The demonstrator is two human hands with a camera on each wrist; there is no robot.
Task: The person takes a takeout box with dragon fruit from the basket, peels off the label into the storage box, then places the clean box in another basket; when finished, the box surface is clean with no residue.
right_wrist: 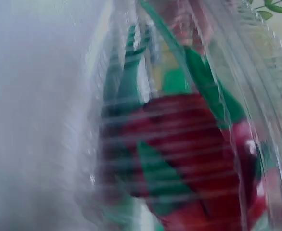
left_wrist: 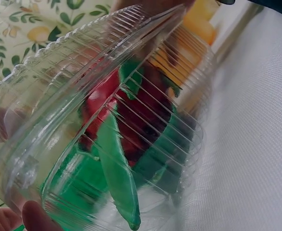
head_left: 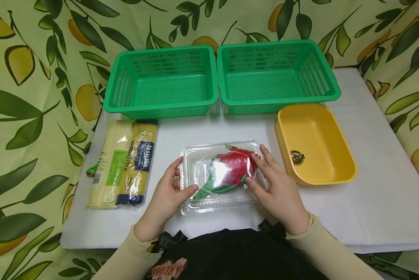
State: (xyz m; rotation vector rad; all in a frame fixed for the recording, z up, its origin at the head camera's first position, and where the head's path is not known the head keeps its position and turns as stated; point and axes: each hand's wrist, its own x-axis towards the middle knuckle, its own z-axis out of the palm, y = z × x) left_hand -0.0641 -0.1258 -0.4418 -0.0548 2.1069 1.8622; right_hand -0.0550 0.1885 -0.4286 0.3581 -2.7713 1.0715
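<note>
A clear plastic clamshell box (head_left: 199, 155) with its lid down is on the white table in front of me. Inside lies a red dragon fruit (head_left: 235, 163) with long green scales, also seen through the ribbed wall in both wrist views. My left hand (head_left: 165, 196) grips the box's left side, thumb over the lid's edge and fingers bent along the side. At the right side, my right hand (head_left: 277, 190) holds the box with thumb and forefinger on the lid and other fingers by the far right corner. Its underside is hidden.
Two green baskets (head_left: 160, 105) (head_left: 283, 97) stand side by side at the back. A yellow tub (head_left: 346, 155) sits right of the box. On the left lie a spaghetti pack (head_left: 139, 155) and a pale noodle pack (head_left: 108, 163), with a small green-and-red thing (head_left: 91, 170) partly under them.
</note>
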